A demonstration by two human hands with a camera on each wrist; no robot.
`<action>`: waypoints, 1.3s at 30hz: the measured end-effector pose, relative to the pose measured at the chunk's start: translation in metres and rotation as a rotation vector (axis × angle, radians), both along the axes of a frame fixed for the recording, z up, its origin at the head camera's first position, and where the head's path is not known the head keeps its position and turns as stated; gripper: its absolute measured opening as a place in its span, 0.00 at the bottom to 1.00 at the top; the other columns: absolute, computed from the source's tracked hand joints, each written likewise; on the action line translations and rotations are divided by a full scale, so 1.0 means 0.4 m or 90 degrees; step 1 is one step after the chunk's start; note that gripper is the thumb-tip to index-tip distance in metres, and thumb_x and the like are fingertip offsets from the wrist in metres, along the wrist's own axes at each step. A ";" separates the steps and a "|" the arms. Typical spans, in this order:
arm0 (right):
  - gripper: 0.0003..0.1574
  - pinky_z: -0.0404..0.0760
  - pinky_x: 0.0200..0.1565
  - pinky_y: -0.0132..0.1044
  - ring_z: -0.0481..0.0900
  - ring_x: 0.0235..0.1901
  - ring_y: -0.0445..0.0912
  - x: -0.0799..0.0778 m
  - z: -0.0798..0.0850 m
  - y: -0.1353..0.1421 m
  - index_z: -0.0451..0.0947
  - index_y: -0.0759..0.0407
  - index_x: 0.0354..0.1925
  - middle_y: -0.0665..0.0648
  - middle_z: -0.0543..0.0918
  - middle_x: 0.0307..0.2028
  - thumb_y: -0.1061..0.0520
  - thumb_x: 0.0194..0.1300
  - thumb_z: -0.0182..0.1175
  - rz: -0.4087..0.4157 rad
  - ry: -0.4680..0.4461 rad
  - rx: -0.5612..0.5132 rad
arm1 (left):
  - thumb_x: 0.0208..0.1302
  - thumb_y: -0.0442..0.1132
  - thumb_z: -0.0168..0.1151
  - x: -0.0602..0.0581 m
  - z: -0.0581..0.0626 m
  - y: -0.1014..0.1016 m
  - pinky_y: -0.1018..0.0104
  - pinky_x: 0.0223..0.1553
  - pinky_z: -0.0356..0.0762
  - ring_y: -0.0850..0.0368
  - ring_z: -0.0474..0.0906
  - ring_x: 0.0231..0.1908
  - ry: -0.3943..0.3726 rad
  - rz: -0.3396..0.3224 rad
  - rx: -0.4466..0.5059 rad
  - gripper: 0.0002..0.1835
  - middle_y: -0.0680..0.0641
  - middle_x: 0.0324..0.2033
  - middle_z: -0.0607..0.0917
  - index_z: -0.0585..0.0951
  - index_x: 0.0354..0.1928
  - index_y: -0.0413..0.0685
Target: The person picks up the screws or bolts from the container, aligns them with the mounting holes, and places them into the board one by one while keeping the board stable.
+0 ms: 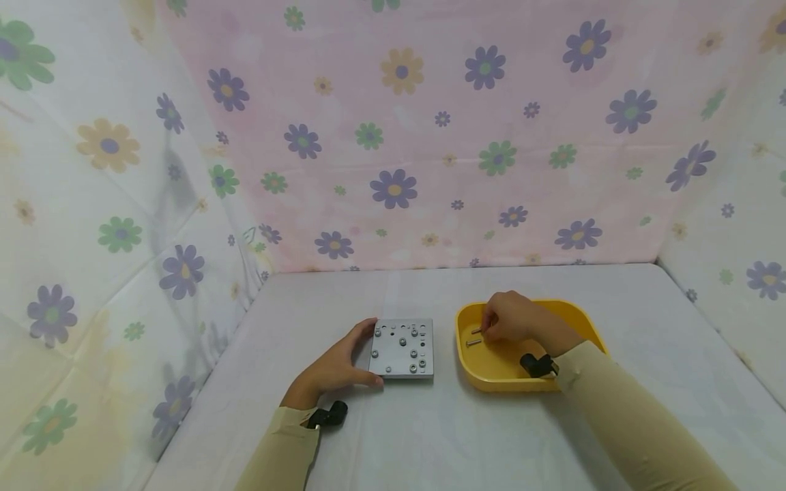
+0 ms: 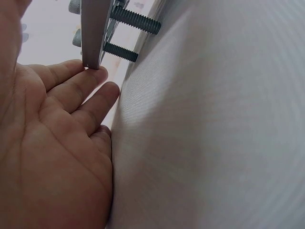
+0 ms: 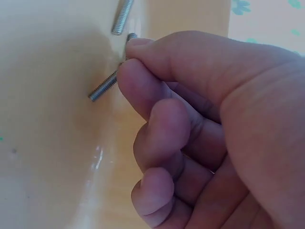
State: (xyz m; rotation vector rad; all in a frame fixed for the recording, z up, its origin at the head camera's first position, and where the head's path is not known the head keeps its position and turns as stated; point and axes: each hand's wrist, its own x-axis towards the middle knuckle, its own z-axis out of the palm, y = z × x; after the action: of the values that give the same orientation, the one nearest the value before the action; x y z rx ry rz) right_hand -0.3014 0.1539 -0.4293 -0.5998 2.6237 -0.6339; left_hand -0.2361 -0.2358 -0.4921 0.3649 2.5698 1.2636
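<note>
The metal plate [image 1: 393,363] stands on the table [image 1: 467,436], left of the yellow tray [image 1: 522,386]; the left hand [image 1: 331,367] grasps its left side, thumb at the near edge, fingers towards the far corner. It carries socket-head screws [image 1: 402,341], whose threaded shanks [image 2: 136,20] project beneath. Assessed as rigid, fairly heavy, smooth-faced and not fragile; best held by opposite edges, clear of the shanks. The right hand [image 1: 511,318] pinches a screw [image 3: 132,36] between thumb and forefinger inside the tray. Judged light, hard and prone to roll; best taken mid-shank, where threads aid grip. Loose screws [image 1: 473,342] lie beside it.
</note>
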 end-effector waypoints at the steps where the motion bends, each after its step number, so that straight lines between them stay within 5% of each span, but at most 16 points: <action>1: 0.02 0.81 0.40 0.37 0.77 0.34 0.46 0.000 0.002 0.001 0.88 0.50 0.36 0.49 0.85 0.34 0.57 0.63 0.72 -0.001 0.000 -0.002 | 0.34 0.56 0.89 0.000 0.000 0.000 0.42 0.81 0.43 0.52 0.50 0.81 0.000 0.000 0.000 0.70 0.58 0.80 0.61 0.55 0.81 0.68; 39: 0.05 0.79 0.35 0.37 0.78 0.31 0.45 0.009 0.062 -0.004 0.88 0.51 0.42 0.50 0.87 0.31 0.53 0.69 0.69 0.038 0.072 -0.141 | 0.36 0.57 0.88 0.000 0.000 -0.003 0.41 0.80 0.42 0.53 0.49 0.82 0.007 -0.011 0.006 0.69 0.59 0.79 0.61 0.55 0.81 0.70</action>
State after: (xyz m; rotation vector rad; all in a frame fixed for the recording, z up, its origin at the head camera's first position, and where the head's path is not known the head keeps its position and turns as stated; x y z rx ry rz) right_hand -0.2979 0.1523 -0.4045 -0.7979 2.6473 -0.9049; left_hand -0.2362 -0.2370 -0.4920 0.3947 2.5652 1.2712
